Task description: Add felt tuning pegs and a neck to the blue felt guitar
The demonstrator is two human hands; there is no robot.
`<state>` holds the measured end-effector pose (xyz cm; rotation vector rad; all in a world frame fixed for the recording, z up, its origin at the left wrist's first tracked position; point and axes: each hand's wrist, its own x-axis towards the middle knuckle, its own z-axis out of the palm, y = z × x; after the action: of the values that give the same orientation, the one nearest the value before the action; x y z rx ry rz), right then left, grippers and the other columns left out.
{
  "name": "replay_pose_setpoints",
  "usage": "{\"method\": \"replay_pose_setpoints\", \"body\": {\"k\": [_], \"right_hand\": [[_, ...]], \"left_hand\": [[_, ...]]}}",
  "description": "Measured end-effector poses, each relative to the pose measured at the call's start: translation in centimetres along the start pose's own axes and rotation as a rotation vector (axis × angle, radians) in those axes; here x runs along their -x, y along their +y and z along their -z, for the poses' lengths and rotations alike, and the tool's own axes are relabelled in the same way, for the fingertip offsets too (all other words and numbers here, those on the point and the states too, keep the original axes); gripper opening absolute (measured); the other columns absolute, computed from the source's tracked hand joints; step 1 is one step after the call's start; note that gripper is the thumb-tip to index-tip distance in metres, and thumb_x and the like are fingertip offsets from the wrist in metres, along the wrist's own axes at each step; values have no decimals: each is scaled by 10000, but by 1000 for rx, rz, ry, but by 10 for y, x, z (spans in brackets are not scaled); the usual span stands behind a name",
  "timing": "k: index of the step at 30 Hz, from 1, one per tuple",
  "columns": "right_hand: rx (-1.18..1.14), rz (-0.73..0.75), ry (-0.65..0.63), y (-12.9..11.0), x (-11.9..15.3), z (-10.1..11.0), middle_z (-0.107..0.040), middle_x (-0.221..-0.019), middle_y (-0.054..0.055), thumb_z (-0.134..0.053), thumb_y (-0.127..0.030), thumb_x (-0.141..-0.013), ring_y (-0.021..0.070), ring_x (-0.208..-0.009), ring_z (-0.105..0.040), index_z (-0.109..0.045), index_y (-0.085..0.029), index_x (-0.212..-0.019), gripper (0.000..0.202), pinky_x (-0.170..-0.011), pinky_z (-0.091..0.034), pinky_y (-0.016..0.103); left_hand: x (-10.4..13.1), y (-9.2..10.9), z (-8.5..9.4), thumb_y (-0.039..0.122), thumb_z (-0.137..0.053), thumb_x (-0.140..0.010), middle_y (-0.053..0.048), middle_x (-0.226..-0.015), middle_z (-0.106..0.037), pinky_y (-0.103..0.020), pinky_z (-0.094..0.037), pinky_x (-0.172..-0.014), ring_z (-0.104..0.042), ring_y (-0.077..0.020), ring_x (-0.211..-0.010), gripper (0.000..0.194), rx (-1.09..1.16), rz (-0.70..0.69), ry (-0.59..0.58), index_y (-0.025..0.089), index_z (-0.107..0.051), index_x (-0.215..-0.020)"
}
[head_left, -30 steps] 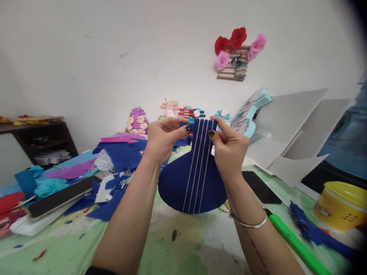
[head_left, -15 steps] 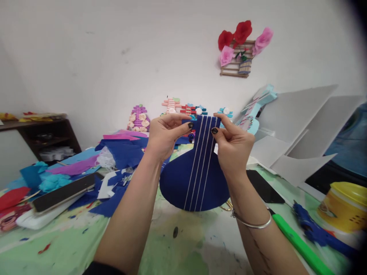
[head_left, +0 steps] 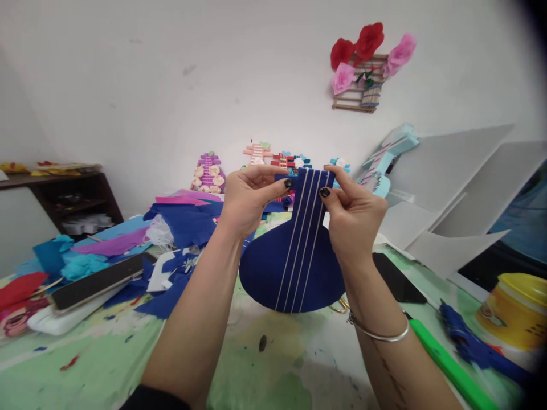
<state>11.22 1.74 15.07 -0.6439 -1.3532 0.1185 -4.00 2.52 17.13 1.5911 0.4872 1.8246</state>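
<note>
Blue lute-shaped cutout (head_left: 265,262), four strings, held in two hands

Table (head_left: 248,370): green and white, paint-spotted. We find the cutout raised above it, wide end down, its face towards us.

Cutout: one flat sheet, by its look thin card or stiff felt. We judge it light, semi-rigid, not slippery; firm enough to hang straight, yet likely to crease if squeezed.

Round body: the broad, lower part, touched by neither hand. We would support it with a flat palm beneath rather than pinch its face.

Left hand (head_left: 245,199): thumb and fingers closed on a short blue strip (head_left: 294,181) beside the neck. Whether strip and neck are joined, we cannot tell.

Right hand (head_left: 356,219): pinching the neck at its upper right edge, thumb in front.

Neck (head_left: 301,208): narrow, upright, slightly tilted; the best place for a grip, we judge, by its side edges, though the likeliest to bend.

Strings (head_left: 285,273): pale, thin, running lengthwise from the neck's top to the lower rim. The most delicate item; we advise keeping fingertips off them, as sideways rubbing could shift them.
</note>
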Motion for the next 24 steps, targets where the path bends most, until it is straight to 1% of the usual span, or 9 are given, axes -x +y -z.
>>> {"method": "replay_pose_setpoints", "body": {"k": [4,8,14,19,24], "right_hand": [[6,-3,1,0,0,0,-367,-540,-56,-514,-151,-777,83,-477,-291,-696,-247,-1069,357,-450,-279,238],[20,5,8,-2,0,0,-363,-538,-55,-514,-154,-776,84,-481,-295,-702,-249,-1055,350,-457,-295,238],[29,1,5,-2,0,0,-379,-532,-55,-507,-145,-775,85,-470,-294,-696,-237,-1066,359,-444,-283,237],[34,-17,-18,-2,-1,1,-447,-535,-52,-522,-172,-794,90,-488,-349,-693,-229,-1070,329,-476,-339,242],[15,-42,-32,-3,-1,1,-580,-614,-30,-523,-179,-811,98,-523,-442,-668,-213,-1126,349,-521,-404,257]], "left_hand": [[1,0,0,179,-781,-631,-18,-701,-694,-291,-561,-688,-657,-125,-658,187,-5,-11,-3,153,-721,-806],[1,-1,0,193,-786,-627,-21,-714,-699,-296,-560,-697,-666,-135,-679,199,-22,-3,8,156,-720,-811],[0,-2,1,190,-788,-622,-23,-730,-698,-291,-559,-695,-666,-137,-689,196,-1,1,15,156,-718,-802],[0,-5,1,182,-776,-635,-26,-769,-696,-276,-553,-684,-664,-136,-715,192,25,5,13,164,-709,-814],[-1,-9,-6,166,-766,-635,-11,-792,-674,-233,-533,-667,-641,-111,-729,175,104,-30,26,168,-680,-787]]}}
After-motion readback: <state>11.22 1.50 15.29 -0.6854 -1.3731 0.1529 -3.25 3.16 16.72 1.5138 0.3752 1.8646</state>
